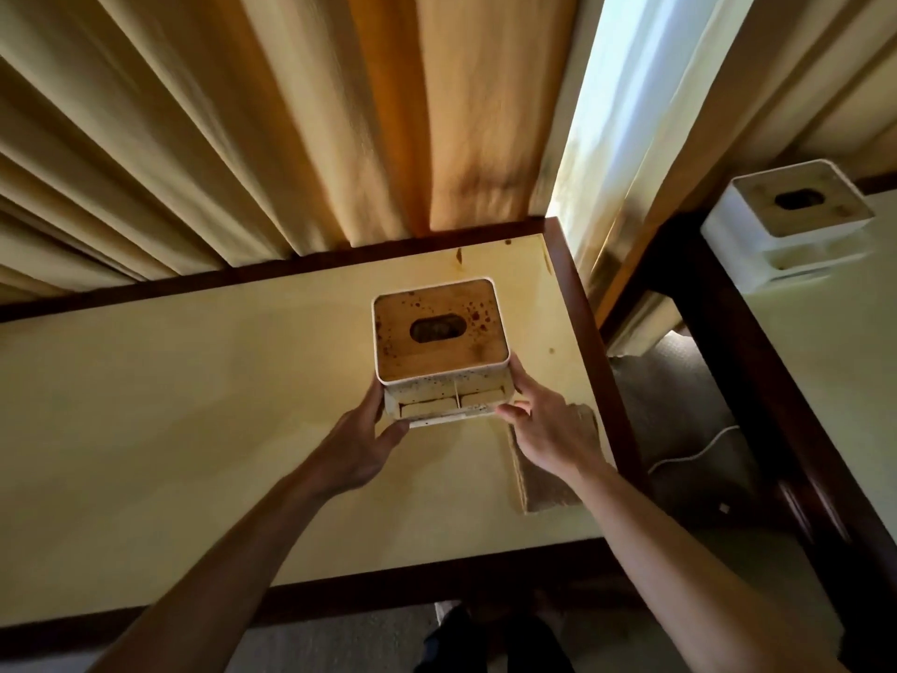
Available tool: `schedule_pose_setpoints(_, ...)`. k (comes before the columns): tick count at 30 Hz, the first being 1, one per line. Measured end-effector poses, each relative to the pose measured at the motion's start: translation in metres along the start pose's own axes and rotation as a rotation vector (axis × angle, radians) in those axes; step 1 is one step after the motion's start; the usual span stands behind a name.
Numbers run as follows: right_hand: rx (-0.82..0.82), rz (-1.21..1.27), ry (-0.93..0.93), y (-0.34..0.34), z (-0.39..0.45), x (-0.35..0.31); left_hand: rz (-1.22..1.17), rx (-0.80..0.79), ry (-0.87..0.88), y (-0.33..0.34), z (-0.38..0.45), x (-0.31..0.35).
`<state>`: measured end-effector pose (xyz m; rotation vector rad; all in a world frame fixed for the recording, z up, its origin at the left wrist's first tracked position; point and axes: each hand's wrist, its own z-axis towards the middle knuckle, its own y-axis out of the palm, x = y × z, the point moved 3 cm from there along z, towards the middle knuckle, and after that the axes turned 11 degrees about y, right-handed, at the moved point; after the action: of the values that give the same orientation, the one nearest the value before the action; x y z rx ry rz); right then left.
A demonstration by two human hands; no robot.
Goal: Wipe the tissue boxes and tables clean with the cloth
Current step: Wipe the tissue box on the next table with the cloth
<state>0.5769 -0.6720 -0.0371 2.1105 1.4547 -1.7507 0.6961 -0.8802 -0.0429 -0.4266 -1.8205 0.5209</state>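
A white tissue box (439, 332) with a wooden lid, an oval slot and dark speckled stains is held over the cream table (194, 405) with its dark wood rim. My left hand (361, 444) grips the box's lower left corner. My right hand (546, 425) grips its lower right corner, thumb along the front. A brown cloth (548, 483) lies flat on the table under my right wrist, partly hidden by it. A second white tissue box (789, 221) stands on another table (835, 371) at the right.
Tan curtains (242, 128) hang right behind the table, with a bright gap of window (626, 89) between them. A few brown spots mark the tabletop near its far right corner. A white cable (694, 454) lies on the carpet between the tables.
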Motion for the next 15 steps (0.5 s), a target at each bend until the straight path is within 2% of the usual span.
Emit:
schedule_pose_setpoints(2, 0.048, -0.079, 0.006, 0.012, -0.015, 0.004, -0.010, -0.009, -0.007, 0.004, -0.017, -0.004)
schedule_pose_setpoints(6, 0.032, 0.035, 0.011, 0.035, -0.033, 0.017, -0.013, -0.015, -0.009, 0.016, -0.043, -0.013)
schedule_pose_setpoints(15, 0.033, 0.080, 0.096, 0.052, -0.059, 0.033, 0.009, -0.036, -0.024, 0.037, -0.064, -0.026)
